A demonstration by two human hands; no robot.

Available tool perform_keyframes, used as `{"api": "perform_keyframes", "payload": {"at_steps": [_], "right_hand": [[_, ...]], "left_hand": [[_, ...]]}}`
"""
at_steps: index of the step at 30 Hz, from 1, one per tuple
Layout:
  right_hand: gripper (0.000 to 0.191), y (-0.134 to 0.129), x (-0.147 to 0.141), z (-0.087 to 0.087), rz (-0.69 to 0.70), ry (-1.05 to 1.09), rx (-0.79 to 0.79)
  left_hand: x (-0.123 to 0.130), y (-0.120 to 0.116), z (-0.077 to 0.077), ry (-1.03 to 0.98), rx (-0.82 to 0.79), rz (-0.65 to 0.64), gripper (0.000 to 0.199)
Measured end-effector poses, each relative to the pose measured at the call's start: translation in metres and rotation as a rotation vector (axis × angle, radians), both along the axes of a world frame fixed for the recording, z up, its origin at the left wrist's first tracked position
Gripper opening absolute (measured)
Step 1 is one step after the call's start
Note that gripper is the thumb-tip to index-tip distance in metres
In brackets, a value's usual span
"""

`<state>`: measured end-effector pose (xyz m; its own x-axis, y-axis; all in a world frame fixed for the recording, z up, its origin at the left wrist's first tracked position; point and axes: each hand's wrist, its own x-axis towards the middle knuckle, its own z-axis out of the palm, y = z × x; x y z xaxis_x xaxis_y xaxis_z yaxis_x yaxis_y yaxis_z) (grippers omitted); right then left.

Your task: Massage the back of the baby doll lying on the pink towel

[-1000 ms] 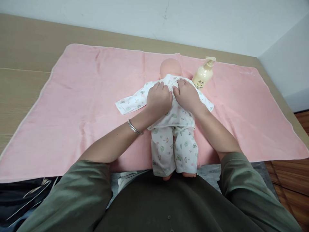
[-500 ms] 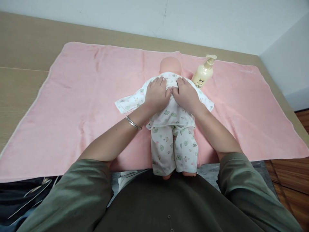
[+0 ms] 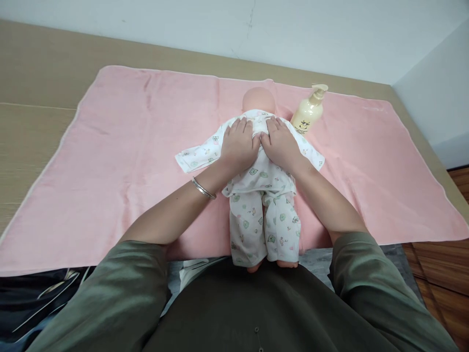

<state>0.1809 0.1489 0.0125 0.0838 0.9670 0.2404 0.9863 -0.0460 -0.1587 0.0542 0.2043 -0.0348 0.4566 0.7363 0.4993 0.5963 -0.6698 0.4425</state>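
Observation:
A baby doll [image 3: 262, 178] lies face down, its bald head away from me and its feet near my body. White pajamas printed with small animals cover its back, arms and legs. My left hand [image 3: 240, 145] rests flat on the left side of its upper back, fingers stretched toward the head. On the right side of the upper back lies my right hand [image 3: 281, 145], also flat. The thumbs nearly meet along the middle of the back. Neither hand grasps anything.
Under the doll a pink blanket [image 3: 146, 146] spreads over a wooden table [image 3: 32, 63]. A cream pump bottle [image 3: 308, 111] stands just right of the doll's head. The white wall [image 3: 190, 29] rises behind the table. Dark wood [image 3: 439, 269] shows at lower right.
Both hands stay in the same place on the doll's back, with hardly any visible shift. The doll and bottle have not moved.

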Motion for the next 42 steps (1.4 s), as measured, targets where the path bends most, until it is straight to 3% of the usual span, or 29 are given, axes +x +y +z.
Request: {"api": "perform_keyframes", "payload": {"at_steps": [6,10,15,19,25,35,42], "right_hand": [[0.057,0.001,0.001,0.005,0.028,-0.029,-0.035],[0.042,-0.009,-0.011,0.002,-0.042,-0.105,0.061],[0.037,-0.023,-0.025,-0.001,-0.054,-0.159,0.126],[0.035,-0.016,-0.017,0.001,-0.030,-0.131,0.086],[0.044,0.003,0.004,-0.001,0.079,-0.104,0.095],[0.030,-0.026,-0.023,0.010,-0.049,-0.111,0.036],[0.034,-0.010,-0.011,0.009,-0.032,-0.060,0.032]], "left_hand": [[-0.003,-0.023,0.013,0.086,0.021,0.010,0.044],[-0.007,-0.012,0.017,0.081,-0.018,-0.021,0.043],[-0.007,0.010,0.006,0.031,-0.048,-0.096,0.056],[-0.005,0.001,0.001,-0.017,-0.024,-0.088,0.059],[-0.002,-0.020,0.005,-0.023,0.009,-0.075,0.052],[-0.006,0.005,0.006,0.055,-0.012,-0.127,0.060],[-0.003,-0.032,0.010,0.009,0.019,-0.055,0.052]]}}
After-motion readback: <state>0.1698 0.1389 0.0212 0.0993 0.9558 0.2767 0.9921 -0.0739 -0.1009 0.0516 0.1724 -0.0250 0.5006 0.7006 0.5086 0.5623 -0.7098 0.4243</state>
